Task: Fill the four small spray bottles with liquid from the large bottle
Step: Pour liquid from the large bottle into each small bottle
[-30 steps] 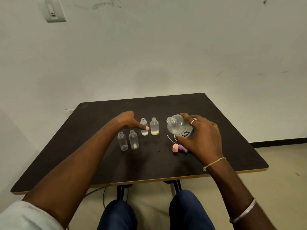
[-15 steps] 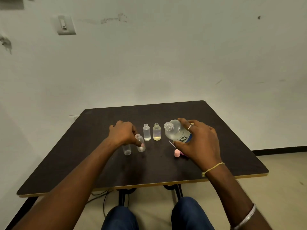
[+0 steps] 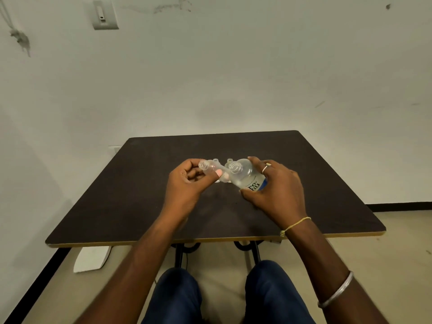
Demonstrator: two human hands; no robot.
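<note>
The left grip (image 3: 187,181) pinches a small spray bottle (image 3: 211,169) between thumb and curled fingers, holding it clear of the dark surface (image 3: 327,178) with its open threaded neck (image 3: 203,164) tipped up and away to the left. The right grip (image 3: 275,190) wraps the labelled body of the large bottle (image 3: 245,176), thumb below and fingers over the top, so that it too hangs above the surface. The large bottle's long axis slants from the right hand's palm up and leftward, and its uncapped mouth (image 3: 233,166) sits just beside the base end of the small bottle, close enough that the two clear plastics overlap in the view; whether they touch cannot be told.

The relation that matters is between the two mouths. The large bottle's opening lies to the right of the small bottle's neck, while that neck points leftward, away from it. In judgement, the small bottle needs turning upright or toward the right hand before any pour can land inside. Both hands are equally near; the left does the aiming, the right the tipping.

Tops of at least two other small bottles (image 3: 230,160) peep out on the surface behind the held pair, largely hidden by them, so their fill cannot be read from here. Clear liquid shows in the large bottle.
</note>
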